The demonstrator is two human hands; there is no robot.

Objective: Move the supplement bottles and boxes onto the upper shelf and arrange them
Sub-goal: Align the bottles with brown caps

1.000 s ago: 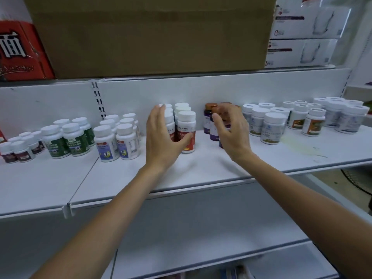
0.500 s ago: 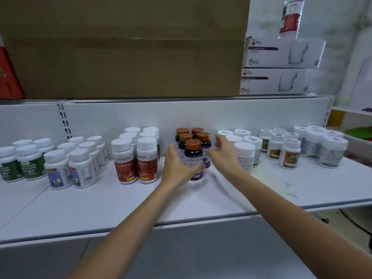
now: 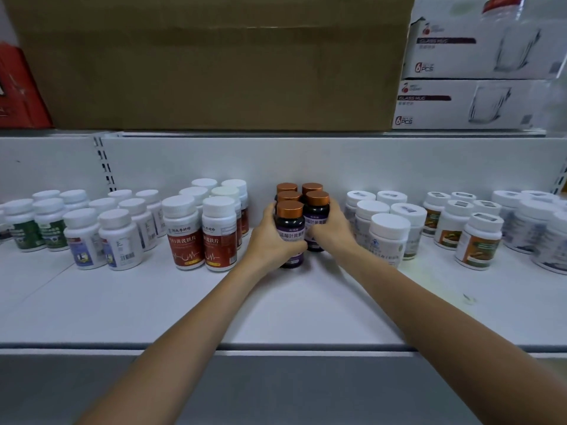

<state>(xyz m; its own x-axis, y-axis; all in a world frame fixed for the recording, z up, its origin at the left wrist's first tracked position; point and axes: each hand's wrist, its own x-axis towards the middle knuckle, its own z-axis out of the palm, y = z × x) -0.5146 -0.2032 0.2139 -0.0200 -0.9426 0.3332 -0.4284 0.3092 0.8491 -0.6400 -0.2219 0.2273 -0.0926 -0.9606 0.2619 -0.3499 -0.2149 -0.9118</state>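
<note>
- Your L hand (image 3: 270,244) grips the front-left of the copper-cap bottles (image 3: 316,210), thumb across the label.
- Your R hand (image 3: 332,232) clasps the cluster's right side.
- Bottles upright on white shelf (image 3: 276,311), btwn both hands.

Left forearm (image 3: 193,332) stretched in from 7 o'clock, right forearm (image 3: 429,320) from 4 o'clock, left hand (image 3: 270,240) and right hand (image 3: 333,231) clasped at 9 and 3 o'clock of dark bottles (image 3: 290,223), thumbs wrapped across the front.

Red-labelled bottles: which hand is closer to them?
Left. The left hand grips the copper-capped bottles just beside the red-labelled bottles; the right hand holds the far side of that dark cluster, further from them.
</note>
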